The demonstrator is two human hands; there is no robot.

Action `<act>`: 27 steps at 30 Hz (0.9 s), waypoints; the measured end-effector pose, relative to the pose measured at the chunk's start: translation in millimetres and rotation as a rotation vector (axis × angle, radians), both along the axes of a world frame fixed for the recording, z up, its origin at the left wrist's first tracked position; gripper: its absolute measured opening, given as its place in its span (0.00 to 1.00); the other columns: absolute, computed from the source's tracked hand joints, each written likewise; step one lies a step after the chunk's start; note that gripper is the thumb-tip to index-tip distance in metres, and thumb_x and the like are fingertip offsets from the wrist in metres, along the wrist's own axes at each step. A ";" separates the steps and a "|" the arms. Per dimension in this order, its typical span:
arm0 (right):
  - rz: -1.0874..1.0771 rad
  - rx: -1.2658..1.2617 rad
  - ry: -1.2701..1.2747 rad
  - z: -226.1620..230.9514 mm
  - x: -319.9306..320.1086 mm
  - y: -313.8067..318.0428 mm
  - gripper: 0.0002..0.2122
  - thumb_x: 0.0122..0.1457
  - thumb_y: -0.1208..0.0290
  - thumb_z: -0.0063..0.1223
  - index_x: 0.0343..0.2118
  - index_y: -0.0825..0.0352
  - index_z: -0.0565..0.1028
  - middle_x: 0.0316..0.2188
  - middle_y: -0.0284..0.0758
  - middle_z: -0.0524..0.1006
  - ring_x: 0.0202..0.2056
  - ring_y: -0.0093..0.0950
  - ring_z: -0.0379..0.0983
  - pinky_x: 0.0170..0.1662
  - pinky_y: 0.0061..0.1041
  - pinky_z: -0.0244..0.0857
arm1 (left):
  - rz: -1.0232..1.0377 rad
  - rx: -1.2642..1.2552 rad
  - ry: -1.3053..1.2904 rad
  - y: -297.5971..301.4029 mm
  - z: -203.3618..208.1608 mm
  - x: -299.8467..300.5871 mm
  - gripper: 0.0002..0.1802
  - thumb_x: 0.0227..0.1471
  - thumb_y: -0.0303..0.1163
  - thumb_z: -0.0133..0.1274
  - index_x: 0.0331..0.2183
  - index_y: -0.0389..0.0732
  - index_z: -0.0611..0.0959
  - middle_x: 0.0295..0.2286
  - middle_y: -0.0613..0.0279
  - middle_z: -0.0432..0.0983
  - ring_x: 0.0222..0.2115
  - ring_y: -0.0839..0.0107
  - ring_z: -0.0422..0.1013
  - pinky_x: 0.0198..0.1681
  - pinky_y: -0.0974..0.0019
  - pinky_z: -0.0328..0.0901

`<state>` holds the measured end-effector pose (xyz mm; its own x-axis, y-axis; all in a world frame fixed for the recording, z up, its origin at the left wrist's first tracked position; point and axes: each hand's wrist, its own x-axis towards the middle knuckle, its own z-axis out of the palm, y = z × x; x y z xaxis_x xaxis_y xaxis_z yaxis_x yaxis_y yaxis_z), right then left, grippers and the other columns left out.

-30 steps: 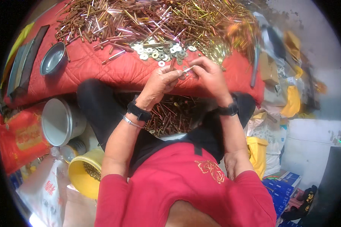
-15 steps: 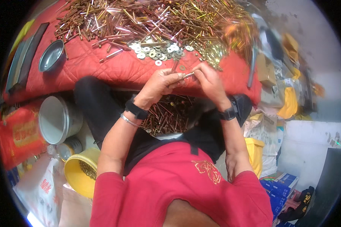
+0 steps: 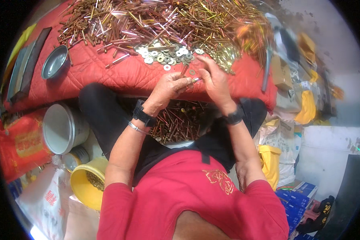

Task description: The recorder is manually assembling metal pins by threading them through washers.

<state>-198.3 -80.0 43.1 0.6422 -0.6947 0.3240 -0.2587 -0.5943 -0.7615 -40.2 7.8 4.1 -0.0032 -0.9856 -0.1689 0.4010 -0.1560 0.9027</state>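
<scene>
My left hand (image 3: 170,90) is closed, its thumb and fingers pinching a slim metal bolt (image 3: 195,80) whose tip points right. A second, copper-coloured rod (image 3: 184,71) sticks up from the same hand. Just right of the bolt's tip, my right hand (image 3: 216,82) has its fingers apart, with the forefinger stretched toward the washers; I see nothing in it. A pile of flat round washers (image 3: 167,57) lies on the red quilted cover (image 3: 108,82) beyond my hands. One washer (image 3: 192,72) lies apart, close to my fingers.
Behind the washers spreads a big heap of metal rods (image 3: 128,26), with small shiny parts (image 3: 224,58) at its right. More bolts (image 3: 178,124) lie below, between my legs. A metal bowl (image 3: 55,63), a white bucket (image 3: 60,128) and a yellow bucket (image 3: 84,188) stand left.
My right hand has let go of the bolt's end and opened, its forefinger now reaching up toward the washers. My left hand keeps its hold in nearly the same place.
</scene>
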 end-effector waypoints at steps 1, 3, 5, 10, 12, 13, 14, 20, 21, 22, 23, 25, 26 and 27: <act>-0.023 0.067 0.056 2.1 -0.7 0.2 0.16 0.62 0.74 0.46 0.52 0.65 0.67 0.39 0.40 0.74 0.37 0.29 0.73 0.40 0.27 0.66 | -0.004 0.005 -0.002 0.1 -0.5 0.3 0.11 0.54 0.40 0.55 0.28 0.41 0.80 0.19 0.75 0.69 0.17 0.87 0.57 0.19 0.81 0.49; -0.058 0.022 0.025 2.0 0.0 -0.2 0.17 0.61 0.75 0.46 0.54 0.64 0.66 0.40 0.41 0.73 0.38 0.28 0.73 0.41 0.26 0.66 | -0.008 0.015 -0.006 -0.1 -2.5 0.7 0.12 0.53 0.40 0.55 0.28 0.42 0.80 0.19 0.76 0.68 0.16 0.88 0.57 0.18 0.81 0.49; -0.081 -0.199 -0.148 -5.4 1.4 -1.9 0.18 0.61 0.75 0.46 0.55 0.64 0.66 0.36 0.40 0.74 0.36 0.26 0.73 0.40 0.26 0.66 | 0.003 0.027 0.026 -1.6 -1.4 3.0 0.11 0.53 0.40 0.55 0.28 0.41 0.80 0.19 0.76 0.68 0.16 0.88 0.56 0.18 0.81 0.48; -0.021 0.052 0.042 2.9 -5.2 0.8 0.20 0.61 0.75 0.48 0.56 0.63 0.65 0.29 0.36 0.72 0.32 0.25 0.70 0.39 0.24 0.65 | 0.008 0.048 0.065 -1.5 -5.2 1.9 0.11 0.53 0.39 0.55 0.28 0.42 0.80 0.18 0.76 0.67 0.16 0.88 0.56 0.17 0.81 0.48; -0.094 0.209 0.097 9.6 -3.8 2.0 0.20 0.59 0.77 0.49 0.56 0.63 0.65 0.28 0.36 0.71 0.32 0.25 0.70 0.39 0.24 0.65 | 0.008 0.057 0.084 -1.2 -3.5 -0.2 0.11 0.53 0.39 0.55 0.28 0.42 0.80 0.18 0.76 0.67 0.16 0.88 0.57 0.17 0.81 0.48; -0.071 0.085 0.018 5.5 -2.7 2.2 0.20 0.59 0.76 0.49 0.55 0.63 0.66 0.28 0.36 0.72 0.31 0.26 0.70 0.38 0.24 0.65 | 0.016 0.045 0.090 -1.7 -2.9 0.2 0.11 0.53 0.39 0.55 0.28 0.42 0.80 0.19 0.76 0.67 0.16 0.88 0.57 0.17 0.81 0.48; -0.047 -0.039 -0.061 -2.7 -0.7 2.6 0.19 0.59 0.76 0.50 0.55 0.64 0.66 0.27 0.37 0.72 0.30 0.26 0.71 0.37 0.24 0.66 | 0.025 0.033 0.097 -2.6 -2.5 0.6 0.11 0.53 0.39 0.55 0.28 0.42 0.80 0.19 0.76 0.67 0.16 0.88 0.57 0.17 0.81 0.48; -0.048 -0.175 -0.075 -8.9 0.4 1.6 0.19 0.59 0.75 0.50 0.54 0.65 0.66 0.28 0.39 0.75 0.29 0.29 0.73 0.36 0.27 0.67 | -0.002 0.058 0.092 2.5 5.6 1.4 0.11 0.53 0.39 0.55 0.28 0.41 0.80 0.19 0.76 0.67 0.17 0.88 0.57 0.17 0.82 0.48; -0.039 -0.258 -0.087 -8.2 1.5 1.0 0.19 0.60 0.75 0.49 0.54 0.65 0.66 0.28 0.39 0.75 0.29 0.30 0.73 0.36 0.27 0.67 | 0.018 0.053 0.106 1.6 5.5 1.3 0.11 0.53 0.39 0.55 0.28 0.41 0.80 0.19 0.76 0.67 0.16 0.88 0.57 0.17 0.82 0.48; -0.040 -0.211 -0.077 -6.5 0.7 1.6 0.19 0.60 0.75 0.50 0.54 0.64 0.66 0.27 0.38 0.75 0.29 0.30 0.73 0.36 0.27 0.67 | -0.011 0.049 0.097 0.9 2.5 2.1 0.11 0.53 0.39 0.55 0.28 0.41 0.80 0.18 0.77 0.67 0.16 0.88 0.57 0.17 0.81 0.48; -0.040 -0.164 -0.067 -3.8 -1.2 3.6 0.19 0.59 0.75 0.50 0.54 0.64 0.66 0.27 0.38 0.74 0.29 0.30 0.73 0.36 0.27 0.67 | -0.040 0.044 0.088 0.5 -2.7 3.5 0.11 0.53 0.39 0.55 0.28 0.41 0.80 0.18 0.77 0.66 0.16 0.88 0.56 0.17 0.81 0.48; -0.063 -0.113 -0.048 -3.1 -2.0 5.8 0.18 0.59 0.74 0.50 0.54 0.64 0.67 0.27 0.37 0.74 0.29 0.30 0.73 0.36 0.28 0.66 | -0.049 0.045 0.084 0.0 -4.5 3.9 0.11 0.53 0.39 0.55 0.28 0.41 0.80 0.18 0.77 0.66 0.15 0.88 0.56 0.17 0.81 0.48; -0.084 -0.112 -0.037 -3.7 -1.7 6.0 0.18 0.59 0.74 0.51 0.53 0.63 0.67 0.27 0.37 0.74 0.28 0.30 0.73 0.35 0.28 0.66 | -0.028 0.048 0.092 -0.1 -4.1 2.1 0.11 0.53 0.39 0.55 0.28 0.41 0.80 0.17 0.77 0.66 0.15 0.88 0.56 0.16 0.81 0.48; -0.103 -0.111 -0.026 -4.0 -1.7 6.0 0.18 0.59 0.74 0.51 0.53 0.63 0.68 0.27 0.37 0.74 0.28 0.30 0.73 0.35 0.28 0.66 | -0.006 0.050 0.100 -0.5 -3.3 1.1 0.11 0.53 0.39 0.55 0.29 0.41 0.80 0.17 0.77 0.66 0.15 0.88 0.55 0.16 0.81 0.47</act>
<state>-200.0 -74.1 39.1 0.5595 -0.7156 0.4183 -0.3042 -0.6467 -0.6995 -39.1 7.2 0.8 -0.0286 -0.9758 -0.2166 0.4878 -0.2027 0.8491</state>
